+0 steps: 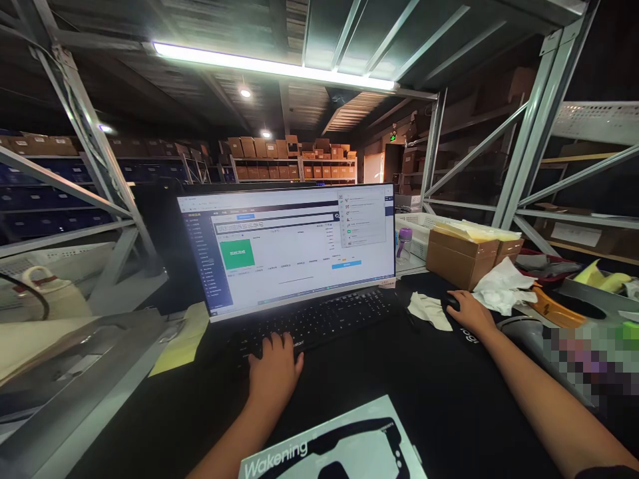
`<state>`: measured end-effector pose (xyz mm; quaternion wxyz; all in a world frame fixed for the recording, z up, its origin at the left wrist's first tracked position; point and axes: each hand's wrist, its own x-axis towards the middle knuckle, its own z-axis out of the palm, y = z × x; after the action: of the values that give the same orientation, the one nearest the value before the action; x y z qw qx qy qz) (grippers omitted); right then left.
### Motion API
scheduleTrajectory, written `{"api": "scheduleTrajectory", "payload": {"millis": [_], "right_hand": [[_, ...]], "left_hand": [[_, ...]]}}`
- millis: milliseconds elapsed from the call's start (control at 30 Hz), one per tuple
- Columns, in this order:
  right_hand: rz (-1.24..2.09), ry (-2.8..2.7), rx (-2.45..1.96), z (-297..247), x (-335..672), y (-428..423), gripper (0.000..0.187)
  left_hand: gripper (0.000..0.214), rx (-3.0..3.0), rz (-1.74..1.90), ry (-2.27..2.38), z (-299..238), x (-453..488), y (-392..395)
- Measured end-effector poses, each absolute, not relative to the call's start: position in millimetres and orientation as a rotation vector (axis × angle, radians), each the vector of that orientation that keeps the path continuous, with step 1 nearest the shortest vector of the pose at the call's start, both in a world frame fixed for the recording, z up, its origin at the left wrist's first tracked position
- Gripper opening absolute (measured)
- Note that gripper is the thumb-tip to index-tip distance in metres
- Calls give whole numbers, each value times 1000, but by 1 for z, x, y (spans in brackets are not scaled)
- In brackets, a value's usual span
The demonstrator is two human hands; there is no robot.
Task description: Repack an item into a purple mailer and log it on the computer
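We're facing tall grey metal racking (524, 126), w/ its uprights framing the workstn. A broad, matte black desk mat (364, 372) is covering the area in front of us. A wide, thin-framed monitor (299, 266) is standing at the far side, showing a pale page w/ a solid green block (237, 254) and a smaller pop-up window (362, 219) at upper R; text's too small for us to read. A flat white box w/ black print (344, 439), lettered "Wakening", is lying at the near edge, partly cut off, untouched. A long black keyboard (329, 319) is sitting just below the screen. Our L hand (274, 362) is resting on its L end, fingers slightly apart, holding nothing. Our R hand (469, 311) is curling fairly narrow over a small dark mouse (453, 301), mostly hidden, R of the keyboard. A crumpled off-white tissue (430, 311) is lying btwn.

Progress, our guess: we're partway thru screen work, page up, both hands on controls. Whether any entry's finishing or pending, we're unable to tell; same re whether the box's been opened.
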<state>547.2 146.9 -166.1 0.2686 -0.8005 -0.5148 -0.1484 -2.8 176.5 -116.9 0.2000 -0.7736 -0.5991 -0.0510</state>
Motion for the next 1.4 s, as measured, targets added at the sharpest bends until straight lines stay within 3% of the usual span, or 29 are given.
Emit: {"api": "scheduleTrajectory", "payload": {"millis": [1400], "right_hand": [[-426,-1364,-2131,-174,559,152,45]], "left_hand": [[52,-2162,-168,-1663,-119,-4,178]]}}
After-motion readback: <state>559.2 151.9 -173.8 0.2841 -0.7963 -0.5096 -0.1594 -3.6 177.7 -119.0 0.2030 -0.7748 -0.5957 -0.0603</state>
